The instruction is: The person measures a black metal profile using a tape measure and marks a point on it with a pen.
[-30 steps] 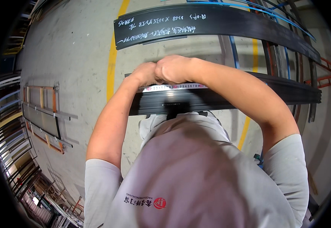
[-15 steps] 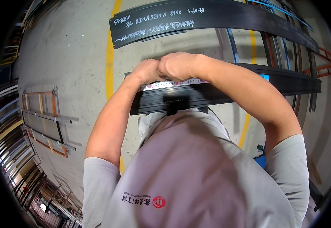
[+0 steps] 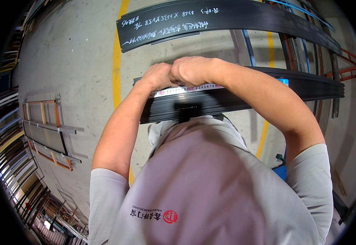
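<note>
A long black metal profile (image 3: 223, 107) with grooves lies crosswise in front of my body. Along its top runs a tape measure (image 3: 204, 87), its white and red-marked strip drawn out to the right and passing under my right forearm. My left hand (image 3: 156, 76) is closed over the profile's far side near its left end, touching the strip's edge. Pressed against it, my right hand (image 3: 192, 70) is curled into a fist, knuckles up. The fingertips of both hands are hidden, so what they pinch cannot be seen. A small blue patch (image 3: 284, 82) shows beyond my right forearm.
Beyond the hands lies another wide black profile (image 3: 227, 18) with white handwriting. Orange stands (image 3: 347, 67) and more lengths are at the right. Wooden-and-metal frames (image 3: 43, 130) rest on the floor at left, near racks of profiles (image 3: 12, 151). Yellow lines (image 3: 117, 69) cross the floor.
Both hands stay in place on the profile and the tape measure. Only a very slight shift of the whole view shows.
</note>
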### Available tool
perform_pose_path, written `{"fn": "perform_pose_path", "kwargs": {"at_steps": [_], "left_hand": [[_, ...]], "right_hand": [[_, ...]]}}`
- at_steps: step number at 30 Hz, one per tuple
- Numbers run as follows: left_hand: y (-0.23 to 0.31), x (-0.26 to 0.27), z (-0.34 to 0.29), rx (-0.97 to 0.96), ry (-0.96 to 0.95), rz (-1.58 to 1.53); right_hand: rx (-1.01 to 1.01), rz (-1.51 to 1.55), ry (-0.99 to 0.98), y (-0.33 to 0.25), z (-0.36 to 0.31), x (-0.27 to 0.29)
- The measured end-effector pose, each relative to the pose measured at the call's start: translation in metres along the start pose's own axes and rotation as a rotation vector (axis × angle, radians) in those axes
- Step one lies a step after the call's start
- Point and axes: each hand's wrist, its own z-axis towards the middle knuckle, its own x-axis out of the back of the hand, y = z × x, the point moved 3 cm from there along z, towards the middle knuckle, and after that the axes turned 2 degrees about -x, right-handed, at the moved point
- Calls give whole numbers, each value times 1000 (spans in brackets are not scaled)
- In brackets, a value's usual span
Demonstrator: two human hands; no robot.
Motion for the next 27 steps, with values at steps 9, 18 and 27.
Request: {"fn": "perform_pose_path", "kwargs": {"at_steps": [9, 18, 27], "left_hand": [[-5, -6, 5, -34, 1, -23], [-4, -6, 6, -9, 8, -13], [-6, -6, 4, -16, 59, -16]], "right_hand": [[-24, 47, 23, 1, -4, 0], [-149, 89, 33, 1, -12, 0], [-107, 59, 52, 0, -2, -5]]}}
